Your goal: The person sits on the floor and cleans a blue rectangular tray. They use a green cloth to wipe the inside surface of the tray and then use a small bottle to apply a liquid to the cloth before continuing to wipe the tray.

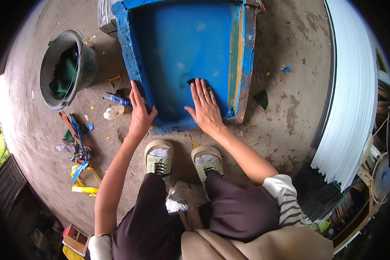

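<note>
A worn, blue-painted wooden screen frame (pixel 248 65) lies on the floor in front of my feet. Stretched across it is a blue, mesh-like sheet (pixel 182 39) with a few pale spots. My left hand (pixel 141 115) holds the frame's left rail near the close corner, thumb toward the inside and fingers along the outer side. Flat on the sheet lies my right hand (pixel 206 106), fingers stretched out. A small dark scrap (pixel 191 81) shows at its fingertips, with most of it covered. Left of the frame are a blue-handled cutter (pixel 117 99) and a small whitish bottle (pixel 113 112).
A dark bucket (pixel 91 65) with green cloth (pixel 65 73) stands at left. Blue and yellow strips (pixel 86 162) lie below it. A green scrap (pixel 261 99) is right of the frame. A tall stack of white sheets (pixel 351 95) lines the right side, beside a fan-like round thing (pixel 382 177).
</note>
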Motion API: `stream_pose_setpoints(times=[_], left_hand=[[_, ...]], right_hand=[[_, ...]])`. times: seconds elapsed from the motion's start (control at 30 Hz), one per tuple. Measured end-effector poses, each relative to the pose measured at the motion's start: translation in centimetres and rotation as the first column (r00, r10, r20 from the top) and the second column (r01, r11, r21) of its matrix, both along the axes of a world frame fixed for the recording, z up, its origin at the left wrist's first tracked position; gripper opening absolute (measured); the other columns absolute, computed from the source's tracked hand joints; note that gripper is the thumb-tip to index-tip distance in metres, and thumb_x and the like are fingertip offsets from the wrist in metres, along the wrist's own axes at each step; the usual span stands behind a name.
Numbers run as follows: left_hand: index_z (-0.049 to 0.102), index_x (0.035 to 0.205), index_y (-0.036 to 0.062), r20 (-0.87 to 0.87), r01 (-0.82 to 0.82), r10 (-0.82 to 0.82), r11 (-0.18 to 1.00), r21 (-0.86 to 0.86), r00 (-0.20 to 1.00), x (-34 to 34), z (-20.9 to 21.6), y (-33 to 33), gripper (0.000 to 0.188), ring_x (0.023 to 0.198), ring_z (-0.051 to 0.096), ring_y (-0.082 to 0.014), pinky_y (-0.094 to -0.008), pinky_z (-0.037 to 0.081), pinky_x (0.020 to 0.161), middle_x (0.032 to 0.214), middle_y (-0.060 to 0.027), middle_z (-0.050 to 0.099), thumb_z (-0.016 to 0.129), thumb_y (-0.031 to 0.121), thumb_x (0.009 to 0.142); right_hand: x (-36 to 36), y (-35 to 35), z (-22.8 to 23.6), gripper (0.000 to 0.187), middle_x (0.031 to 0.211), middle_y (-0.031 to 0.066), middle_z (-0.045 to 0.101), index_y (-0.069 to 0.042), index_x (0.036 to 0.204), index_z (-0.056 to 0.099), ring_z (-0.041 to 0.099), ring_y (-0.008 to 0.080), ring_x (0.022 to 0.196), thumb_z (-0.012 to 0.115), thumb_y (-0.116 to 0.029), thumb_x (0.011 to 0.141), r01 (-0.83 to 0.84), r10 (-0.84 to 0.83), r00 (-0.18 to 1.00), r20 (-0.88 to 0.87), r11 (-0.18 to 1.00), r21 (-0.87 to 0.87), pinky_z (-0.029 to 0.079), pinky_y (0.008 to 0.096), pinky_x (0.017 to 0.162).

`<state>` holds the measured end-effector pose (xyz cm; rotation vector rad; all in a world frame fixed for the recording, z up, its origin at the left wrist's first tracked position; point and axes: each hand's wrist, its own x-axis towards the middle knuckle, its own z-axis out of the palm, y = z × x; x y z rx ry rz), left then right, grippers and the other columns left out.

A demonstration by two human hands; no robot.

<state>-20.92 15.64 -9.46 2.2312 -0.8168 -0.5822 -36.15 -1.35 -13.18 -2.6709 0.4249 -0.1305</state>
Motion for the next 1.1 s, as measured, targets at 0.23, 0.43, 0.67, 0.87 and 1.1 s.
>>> stream_pose_setpoints(times=[0.23, 0.43, 0.67, 0.87, 1.1], left_hand=[[-0.015, 0.144, 0.0081, -0.041, 0.002, 0.000, 0.998, 0.062, 0.999, 0.1, 0.6, -0.4, 0.104, 0.085, 0.052, -0.0362, -0.0418, 0.047, 0.079, 0.138, -0.0265, 0.020, 0.062, -0.003, 0.076], [-0.015, 0.144, 0.0096, 0.077, 0.045, -0.047, 0.999, 0.027, 0.996, 0.2, 0.4, -0.2, 0.104, 0.096, 0.051, -0.0391, -0.0418, 0.047, 0.083, 0.139, -0.0272, 0.018, 0.062, -0.003, 0.076], [-0.015, 0.145, 0.0100, 0.025, 0.017, -0.017, 1.000, 0.005, 1.000, 0.0, 0.3, -0.6, 0.104, 0.104, 0.049, -0.0409, -0.0437, 0.045, 0.088, 0.140, -0.0265, 0.017, 0.061, -0.006, 0.076], [-0.015, 0.145, 0.0109, -0.012, -0.001, 0.002, 1.000, 0.021, 1.000, 0.2, 0.5, -0.3, 0.104, 0.103, 0.050, -0.0396, -0.0433, 0.048, 0.086, 0.138, -0.0263, 0.018, 0.061, -0.005, 0.075], [-0.010, 0.145, 0.0071, -0.006, 0.004, -0.004, 1.000, -0.006, 1.000, 0.0, 0.3, -0.5, 0.102, 0.091, 0.055, -0.0411, -0.0394, 0.050, 0.076, 0.142, -0.0264, 0.016, 0.061, -0.005, 0.074]], right_hand=[[8.3, -9.0, 2.6, 0.075, 0.149, 0.0233, 0.016, 0.004, 0.143, 0.015, 0.016, 0.0357, 0.139, 0.049, -0.039, 0.092, 0.297, -0.249, 0.942, 0.226, 0.930, -0.216, 0.019, 0.0470, 0.111], [0.3, -1.0, 0.2, 0.080, 0.149, 0.0237, 0.014, 0.003, 0.144, 0.013, 0.012, 0.0351, 0.140, 0.053, -0.040, 0.089, 0.075, -0.075, 0.997, 0.003, 0.996, -0.056, 0.017, 0.0469, 0.113], [6.1, -6.9, 1.9, 0.077, 0.149, 0.0258, 0.013, 0.006, 0.143, 0.013, 0.012, 0.0371, 0.140, 0.047, -0.041, 0.092, 0.317, -0.287, 0.945, 0.156, 0.921, -0.225, 0.015, 0.0478, 0.112], [0.1, -1.1, 0.0, 0.079, 0.149, 0.0257, 0.011, 0.006, 0.143, 0.013, 0.012, 0.0377, 0.140, 0.051, -0.039, 0.091, 0.202, -0.203, 0.979, -0.016, 0.978, -0.049, 0.015, 0.0484, 0.112], [7.0, -7.2, 2.0, 0.075, 0.148, 0.0264, 0.017, 0.007, 0.141, 0.016, 0.015, 0.0379, 0.139, 0.048, -0.040, 0.092, 0.289, -0.250, 0.950, 0.185, 0.930, -0.228, 0.018, 0.0487, 0.111]])
